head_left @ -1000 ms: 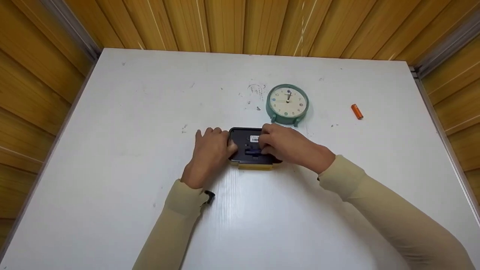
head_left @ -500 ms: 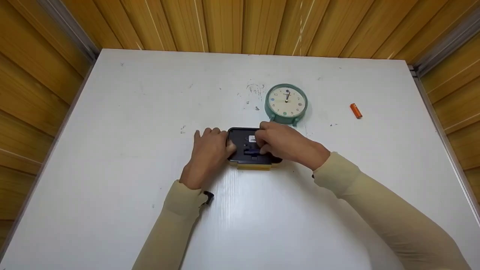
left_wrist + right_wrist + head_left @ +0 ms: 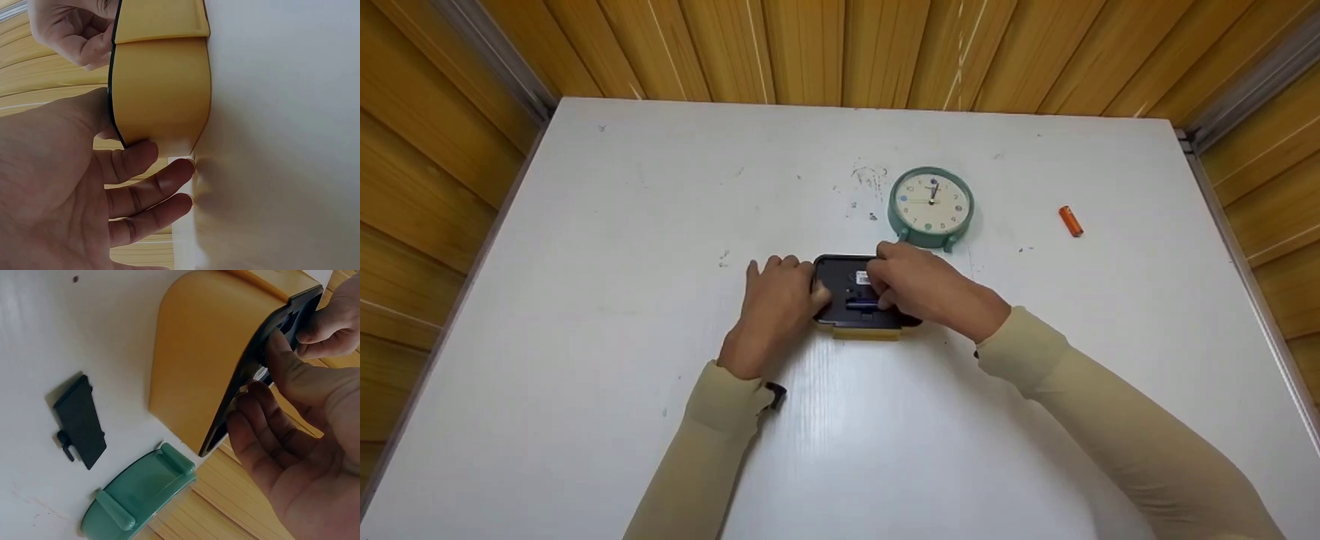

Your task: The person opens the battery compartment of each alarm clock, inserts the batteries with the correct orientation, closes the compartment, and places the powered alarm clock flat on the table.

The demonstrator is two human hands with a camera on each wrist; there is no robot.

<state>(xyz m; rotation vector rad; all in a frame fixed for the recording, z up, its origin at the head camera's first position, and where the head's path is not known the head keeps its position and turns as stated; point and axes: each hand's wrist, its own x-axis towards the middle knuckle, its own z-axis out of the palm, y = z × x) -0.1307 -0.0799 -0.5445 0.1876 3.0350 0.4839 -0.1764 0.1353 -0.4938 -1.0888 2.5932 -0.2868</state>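
A yellow clock (image 3: pixel 160 93) lies with its black back (image 3: pixel 834 270) facing up; its face is hidden. My left hand (image 3: pixel 780 300) grips its left side, thumb over the back's edge and fingers against the yellow side wall. A dark blue battery (image 3: pixel 861 304) lies lengthwise in the slot in the back. My right hand (image 3: pixel 922 285) is over the right half, its straight thumb pressing at the battery's right end. Its other visible fingers (image 3: pixel 264 422) bend loosely against the back; the index finger is mostly hidden in the right wrist view.
A green round clock (image 3: pixel 931 202) lies face up just behind the yellow one. An orange battery (image 3: pixel 1071 221) lies farther right on the white table (image 3: pixel 607 225). A black battery cover (image 3: pixel 81 422) lies beside the yellow clock, hidden from the head view.
My right hand and forearm have shifted slightly left, the thumb staying at the battery's right end. The left hand keeps its grip, and the yellow clock stays in place.
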